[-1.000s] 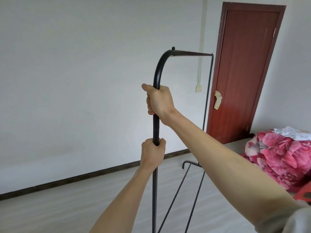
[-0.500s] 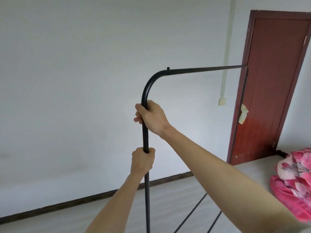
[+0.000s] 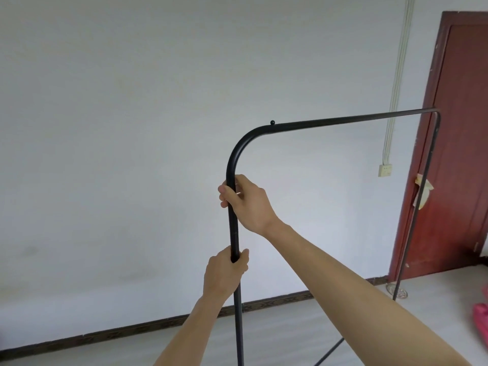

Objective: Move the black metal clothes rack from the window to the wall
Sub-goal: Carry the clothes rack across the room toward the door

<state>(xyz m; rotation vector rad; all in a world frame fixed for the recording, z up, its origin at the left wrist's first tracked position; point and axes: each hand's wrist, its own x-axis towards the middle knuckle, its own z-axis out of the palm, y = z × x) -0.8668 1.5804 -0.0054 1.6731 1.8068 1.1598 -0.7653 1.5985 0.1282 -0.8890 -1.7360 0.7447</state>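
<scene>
The black metal clothes rack (image 3: 343, 120) stands in front of me, its top bar running right toward the door and its far post dropping down at the right. My right hand (image 3: 248, 204) grips the near upright post just below the curved corner. My left hand (image 3: 224, 273) is closed around the same post a little lower. The white wall (image 3: 118, 154) lies straight ahead beyond the rack. The rack's feet are mostly out of view; one thin lower bar shows at the bottom right.
A dark red door (image 3: 459, 154) is at the right, with a white cable duct and a switch (image 3: 384, 170) beside it. A dark skirting board (image 3: 132, 328) runs along the wall's base. Pink bedding (image 3: 481, 313) peeks in at the right edge.
The view has swung left, so the door and bedding slid toward the right edge. The rack's top bar now appears longer and more side-on. Both hands keep their grip on the post.
</scene>
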